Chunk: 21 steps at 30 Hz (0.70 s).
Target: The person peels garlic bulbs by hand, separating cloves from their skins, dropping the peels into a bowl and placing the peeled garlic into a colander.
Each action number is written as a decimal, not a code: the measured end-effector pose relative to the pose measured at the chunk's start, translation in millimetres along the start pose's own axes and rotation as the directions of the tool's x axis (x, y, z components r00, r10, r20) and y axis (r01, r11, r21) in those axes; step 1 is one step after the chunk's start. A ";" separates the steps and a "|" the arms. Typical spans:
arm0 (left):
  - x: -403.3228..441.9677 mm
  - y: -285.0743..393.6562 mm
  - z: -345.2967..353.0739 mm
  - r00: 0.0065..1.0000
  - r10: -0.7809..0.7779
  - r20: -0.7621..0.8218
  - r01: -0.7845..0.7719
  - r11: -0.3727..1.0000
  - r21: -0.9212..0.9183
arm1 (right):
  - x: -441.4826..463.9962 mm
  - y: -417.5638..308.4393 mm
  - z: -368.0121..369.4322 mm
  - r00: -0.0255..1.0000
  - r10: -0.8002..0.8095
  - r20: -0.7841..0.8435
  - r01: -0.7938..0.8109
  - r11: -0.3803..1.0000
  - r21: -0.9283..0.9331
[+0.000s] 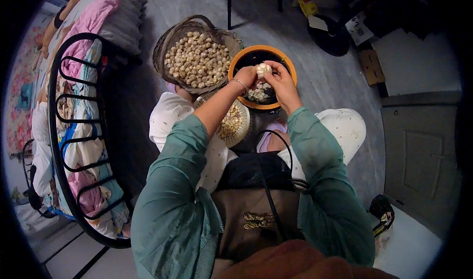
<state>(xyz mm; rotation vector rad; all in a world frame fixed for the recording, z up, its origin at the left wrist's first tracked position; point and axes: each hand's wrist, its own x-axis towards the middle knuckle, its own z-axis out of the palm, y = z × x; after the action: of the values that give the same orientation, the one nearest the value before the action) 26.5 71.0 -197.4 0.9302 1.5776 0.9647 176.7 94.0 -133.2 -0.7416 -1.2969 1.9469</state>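
A pale, rounded garlic bulb (263,71) is resting between the left hand (245,76) and the right hand (280,79), the grip being narrow and closed on it from both sides. It is sitting right over a round, orange-rimmed tub (266,48) with a dark inside. White, papery scraps (258,94) are lying in there, below the grip, and they are suggesting why: loose bits would be dropping straight in. Both hands are probably sharing the bulb for steadiness. Left of the grip, slightly beyond, a brown, woven, loop-handled basket (226,40) is holding many round, beige bulbs (197,59) within easy reach. Left of the grip on the near side, a cream, round colander (244,126) is carrying small, pale pieces (231,123), seemingly cloves. The held bulb is showing no clear long axis; which way its top is pointing, I cannot tell.
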 end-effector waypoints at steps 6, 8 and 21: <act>15.6 -11.0 -4.1 0.841 0.445 -0.308 -0.359 0.884 0.298 | 7.3 13.9 -17.8 0.995 -0.034 -0.095 0.008 0.965 -0.261; -7.3 27.2 -12.6 0.997 0.005 0.077 0.021 0.945 -0.328 | 12.7 24.2 -23.2 0.990 -0.089 -0.107 0.053 0.953 -0.300; -14.1 27.3 2.4 0.912 0.408 -0.032 -0.371 0.857 0.359 | 6.7 14.6 -10.0 0.964 -0.263 -0.031 0.197 0.792 -0.577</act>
<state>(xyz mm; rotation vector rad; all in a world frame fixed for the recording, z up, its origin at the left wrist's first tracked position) 34.0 68.8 -167.6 1.5139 1.7189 1.0444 177.0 100.7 -151.0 -0.9052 -1.8357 1.2963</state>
